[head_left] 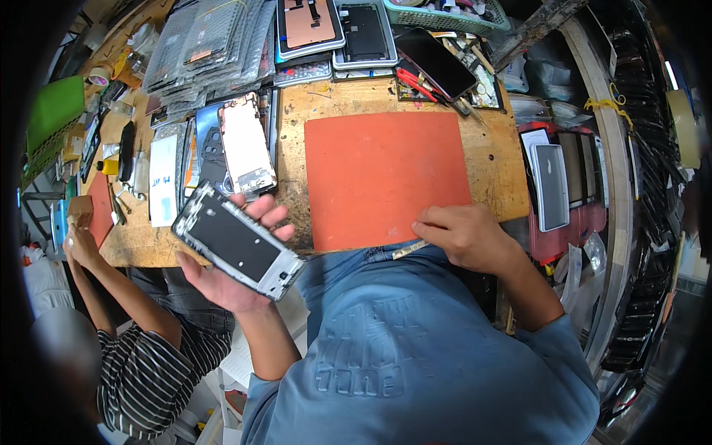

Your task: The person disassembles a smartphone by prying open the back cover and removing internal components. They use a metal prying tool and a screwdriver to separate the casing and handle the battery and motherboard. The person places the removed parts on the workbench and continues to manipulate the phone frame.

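Observation:
My left hand (pixel 222 288) holds a phone frame (pixel 241 241), black in the middle with silvery ends, tilted over the table's front edge. Its thumb is on the near side and the fingers curl round the far side. At the lower right corner of the orange mat (pixel 386 178), my right hand (pixel 466 236) has its fingers bent together. Whatever they may pinch is hidden. A short pale strip (pixel 409 250) shows just below those fingertips, against my jeans.
Beyond the left hand lie an opened phone part (pixel 248 141) and bubble-wrapped stacks (pixel 200 52). Phone housings (pixel 363 33), red-handled pliers (pixel 415 84) and a black phone (pixel 437 63) sit at the back. A co-worker in a striped shirt (pixel 152 371) works at the left.

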The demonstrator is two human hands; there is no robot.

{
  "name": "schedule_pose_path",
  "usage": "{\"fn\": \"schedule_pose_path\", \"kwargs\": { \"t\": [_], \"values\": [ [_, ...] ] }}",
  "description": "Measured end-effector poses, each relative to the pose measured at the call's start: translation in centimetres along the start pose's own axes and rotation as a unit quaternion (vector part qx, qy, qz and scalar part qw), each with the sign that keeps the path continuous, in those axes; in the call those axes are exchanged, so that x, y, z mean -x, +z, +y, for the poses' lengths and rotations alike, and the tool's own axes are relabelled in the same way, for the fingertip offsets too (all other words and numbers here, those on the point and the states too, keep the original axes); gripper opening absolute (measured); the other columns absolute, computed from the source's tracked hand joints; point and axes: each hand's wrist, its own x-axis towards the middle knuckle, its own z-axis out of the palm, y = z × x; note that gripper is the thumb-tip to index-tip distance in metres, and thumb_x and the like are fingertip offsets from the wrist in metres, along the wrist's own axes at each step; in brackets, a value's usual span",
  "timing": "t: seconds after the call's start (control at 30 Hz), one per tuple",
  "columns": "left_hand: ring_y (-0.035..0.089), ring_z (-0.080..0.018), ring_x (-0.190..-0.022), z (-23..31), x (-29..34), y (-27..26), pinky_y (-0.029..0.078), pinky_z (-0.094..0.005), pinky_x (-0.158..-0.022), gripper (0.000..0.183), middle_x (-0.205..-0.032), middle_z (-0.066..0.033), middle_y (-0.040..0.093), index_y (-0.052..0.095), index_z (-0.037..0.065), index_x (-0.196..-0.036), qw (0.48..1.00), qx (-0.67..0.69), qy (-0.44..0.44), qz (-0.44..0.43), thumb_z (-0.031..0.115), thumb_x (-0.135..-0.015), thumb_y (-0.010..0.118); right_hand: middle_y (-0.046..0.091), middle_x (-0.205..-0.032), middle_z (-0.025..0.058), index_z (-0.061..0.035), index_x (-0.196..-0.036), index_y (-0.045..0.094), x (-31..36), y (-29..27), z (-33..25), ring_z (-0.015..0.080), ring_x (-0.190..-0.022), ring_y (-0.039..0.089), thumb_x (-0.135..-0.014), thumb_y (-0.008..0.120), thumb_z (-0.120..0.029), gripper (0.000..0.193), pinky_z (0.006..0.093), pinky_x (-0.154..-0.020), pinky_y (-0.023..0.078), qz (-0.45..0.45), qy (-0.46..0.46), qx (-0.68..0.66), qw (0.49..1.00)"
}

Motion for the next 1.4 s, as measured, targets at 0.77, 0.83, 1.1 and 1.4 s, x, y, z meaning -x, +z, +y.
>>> {"fn": "schedule_pose_path", "kwargs": {
  "t": [0.77,0.83,1.1,1.4],
  "values": [
    [0.058,-0.0240,-0.084,0.6,4.4,0.1,0.045,-0.0364,-0.074,0.075,-0.101,-0.0138,0.063,0.048,-0.002,-0.144,0.922,-0.226,0.223,0.220,0.065,-0.109,0.046,0.070,-0.102,0.0192,0.0097,-0.121,0.071,1.7,1.4,4.9,0.0294,-0.089,0.068,-0.100,0.062,0.008,0.023,0.0343,-0.081,0.054,0.310,0.233,-0.009,0.922],
    [0.059,-0.0241,-0.084,-0.3,4.6,0.2,0.045,-0.0371,-0.074,0.081,-0.102,-0.0146,0.065,0.044,-0.003,-0.152,0.912,-0.232,0.211,0.265,0.066,-0.110,0.044,0.071,-0.102,0.0201,0.0082,-0.115,0.073,1.2,1.0,4.6,0.0296,-0.089,0.068,-0.094,0.064,0.011,0.022,0.0359,-0.079,0.055,0.280,0.221,-0.050,0.933],
    [0.069,-0.0354,-0.099,-3.0,-2.1,3.2,0.058,-0.0480,-0.089,0.093,-0.118,-0.0241,0.066,0.024,0.008,-0.172,0.952,-0.121,0.139,0.245,0.076,-0.108,0.027,0.063,-0.097,0.0093,-0.0037,-0.101,0.074,-8.9,-3.0,3.5,0.0311,-0.088,0.063,-0.083,0.079,-0.001,0.019,0.0407,-0.080,0.052,-0.065,-0.026,-0.157,0.985],
    [0.068,-0.0371,-0.109,-2.8,-5.5,1.9,0.056,-0.0476,-0.096,0.089,-0.126,-0.0253,0.068,0.029,0.007,-0.170,0.988,0.013,0.108,0.113,0.071,-0.109,0.033,0.070,-0.110,0.0128,0.0013,-0.111,0.074,-13.9,-4.1,3.8,0.0306,-0.095,0.069,-0.089,0.079,-0.003,0.023,0.0398,-0.080,0.054,0.263,0.041,-0.019,0.964]
  ]
}}
